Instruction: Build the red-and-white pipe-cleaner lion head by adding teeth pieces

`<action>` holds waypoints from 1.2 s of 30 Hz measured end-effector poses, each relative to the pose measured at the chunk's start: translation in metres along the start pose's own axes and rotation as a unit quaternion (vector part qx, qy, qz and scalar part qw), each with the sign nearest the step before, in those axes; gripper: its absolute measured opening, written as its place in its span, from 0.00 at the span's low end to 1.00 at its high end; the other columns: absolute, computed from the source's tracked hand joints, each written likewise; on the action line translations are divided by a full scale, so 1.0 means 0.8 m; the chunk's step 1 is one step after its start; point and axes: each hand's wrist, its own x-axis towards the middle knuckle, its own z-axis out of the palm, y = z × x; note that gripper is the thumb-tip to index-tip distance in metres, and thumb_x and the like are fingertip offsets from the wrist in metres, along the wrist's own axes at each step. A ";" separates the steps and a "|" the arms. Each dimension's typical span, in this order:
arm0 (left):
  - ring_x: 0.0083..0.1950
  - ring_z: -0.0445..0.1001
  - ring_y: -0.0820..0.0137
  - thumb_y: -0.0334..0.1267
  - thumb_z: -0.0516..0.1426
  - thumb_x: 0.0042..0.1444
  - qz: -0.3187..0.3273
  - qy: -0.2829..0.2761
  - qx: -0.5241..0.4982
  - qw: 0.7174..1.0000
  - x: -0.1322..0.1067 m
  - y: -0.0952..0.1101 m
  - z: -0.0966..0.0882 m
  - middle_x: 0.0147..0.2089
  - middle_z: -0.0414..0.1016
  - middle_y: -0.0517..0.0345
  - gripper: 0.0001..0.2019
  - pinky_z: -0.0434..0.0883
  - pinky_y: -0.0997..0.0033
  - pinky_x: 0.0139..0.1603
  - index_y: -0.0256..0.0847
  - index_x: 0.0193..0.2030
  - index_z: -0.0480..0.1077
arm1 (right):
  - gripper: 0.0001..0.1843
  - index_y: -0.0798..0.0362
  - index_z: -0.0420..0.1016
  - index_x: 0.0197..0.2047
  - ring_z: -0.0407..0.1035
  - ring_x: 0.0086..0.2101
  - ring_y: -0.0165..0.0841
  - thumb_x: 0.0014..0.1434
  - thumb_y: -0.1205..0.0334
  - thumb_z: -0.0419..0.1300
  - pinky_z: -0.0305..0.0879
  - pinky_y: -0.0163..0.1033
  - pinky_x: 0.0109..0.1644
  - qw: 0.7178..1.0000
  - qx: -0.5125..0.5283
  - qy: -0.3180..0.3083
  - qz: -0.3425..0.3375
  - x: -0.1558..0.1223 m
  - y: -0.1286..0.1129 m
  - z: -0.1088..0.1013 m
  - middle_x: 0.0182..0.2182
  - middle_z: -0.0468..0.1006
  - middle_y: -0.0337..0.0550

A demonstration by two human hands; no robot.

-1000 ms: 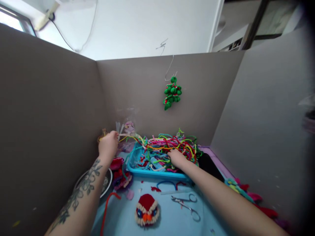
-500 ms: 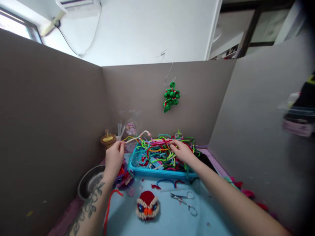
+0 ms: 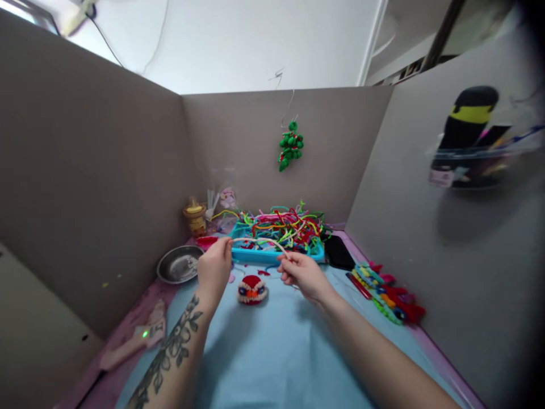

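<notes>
A cream-white pipe cleaner [image 3: 259,240] stretches in a shallow arch between my two hands, above the blue cloth. My left hand [image 3: 215,266] pinches one end of it. Towards the other end, my right hand [image 3: 304,275] has its fingers closed on the same strand, and a short tail shows below the hand. Just under the strand, a round red bird head [image 3: 252,289] with cream trim, blue eyes and an orange beak rests on the cloth. Behind it stands a blue tray [image 3: 259,255] heaped with many-coloured pipe cleaners.
To the left are a metal bowl [image 3: 179,265] and a pink glue gun [image 3: 150,336] with a green light. A dark phone [image 3: 339,253] and colourful fuzzy pieces [image 3: 389,292] lie on the right. Grey partitions [image 3: 238,136] enclose the table; a green ornament [image 3: 291,146] hangs at the back.
My right hand has left the tray's pile and taken hold of the white pipe cleaner, which my left hand held alone before. Both hands are nearer me, and the view has shifted.
</notes>
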 end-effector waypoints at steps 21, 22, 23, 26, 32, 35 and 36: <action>0.36 0.77 0.65 0.39 0.50 0.53 0.009 -0.160 -0.012 0.987 -0.103 -0.088 -0.057 0.36 0.80 0.52 0.13 0.72 0.70 0.39 0.40 0.35 0.75 | 0.13 0.54 0.70 0.33 0.70 0.27 0.34 0.51 0.52 0.56 0.64 0.36 0.30 0.960 -0.189 0.120 -0.165 -0.038 0.055 -0.064 0.24 0.76 0.41; 0.35 0.77 0.65 0.40 0.50 0.53 0.008 -0.158 -0.005 0.987 -0.103 -0.087 -0.058 0.35 0.80 0.52 0.13 0.72 0.70 0.38 0.40 0.34 0.75 | 0.13 0.54 0.69 0.32 0.70 0.27 0.34 0.51 0.52 0.57 0.63 0.35 0.29 0.958 -0.193 0.127 -0.170 -0.038 0.057 -0.067 0.23 0.75 0.41; 0.34 0.77 0.65 0.41 0.51 0.53 0.006 -0.156 0.001 0.988 -0.104 -0.086 -0.058 0.34 0.80 0.53 0.13 0.72 0.70 0.37 0.40 0.33 0.75 | 0.13 0.54 0.69 0.32 0.69 0.26 0.33 0.52 0.52 0.57 0.62 0.35 0.29 0.954 -0.200 0.138 -0.175 -0.038 0.058 -0.069 0.24 0.75 0.41; 0.32 0.77 0.65 0.42 0.51 0.53 0.008 -0.143 0.007 0.990 -0.108 -0.084 -0.058 0.32 0.79 0.54 0.12 0.72 0.71 0.36 0.42 0.32 0.74 | 0.13 0.54 0.71 0.32 0.68 0.26 0.33 0.52 0.52 0.57 0.61 0.36 0.30 0.937 -0.242 0.174 -0.182 -0.040 0.062 -0.077 0.24 0.74 0.41; 0.35 0.76 0.65 0.41 0.49 0.54 0.016 -0.113 -0.016 0.993 -0.113 -0.100 -0.052 0.35 0.79 0.51 0.13 0.72 0.70 0.37 0.40 0.34 0.73 | 0.12 0.53 0.75 0.32 0.69 0.31 0.36 0.53 0.56 0.54 0.63 0.38 0.36 0.906 -0.325 0.163 -0.216 -0.042 0.063 -0.091 0.30 0.76 0.44; 0.37 0.76 0.64 0.41 0.48 0.54 0.010 -0.116 -0.013 0.993 -0.114 -0.111 -0.050 0.37 0.78 0.52 0.13 0.71 0.69 0.39 0.40 0.36 0.72 | 0.12 0.53 0.74 0.31 0.68 0.32 0.35 0.56 0.58 0.52 0.62 0.38 0.36 0.890 -0.360 0.135 -0.246 -0.041 0.064 -0.093 0.29 0.75 0.44; 0.37 0.76 0.65 0.41 0.48 0.55 0.005 -0.120 -0.009 0.993 -0.114 -0.114 -0.050 0.37 0.78 0.53 0.13 0.71 0.69 0.39 0.41 0.36 0.72 | 0.11 0.53 0.73 0.30 0.68 0.31 0.35 0.56 0.59 0.51 0.62 0.38 0.36 0.884 -0.372 0.125 -0.255 -0.041 0.064 -0.093 0.28 0.74 0.43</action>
